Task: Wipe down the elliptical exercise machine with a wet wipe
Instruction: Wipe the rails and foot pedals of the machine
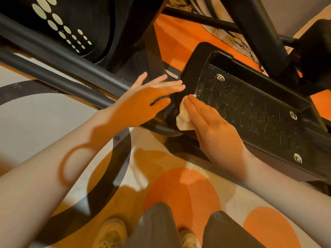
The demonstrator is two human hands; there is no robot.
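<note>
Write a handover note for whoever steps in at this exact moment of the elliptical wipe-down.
Left hand: fingers straight, resting on the front end of the black textured foot pedal, steadying it.
Right hand: flat fingers pressing the crumpled white wet wipe against the pedal's front near corner.
Done: cannot tell; nothing looks clearly wiped.
Left: the pedal's tread shows white specks across most of its surface; the black tubular frame rail beside it also shows specks near the left hand.
</note>
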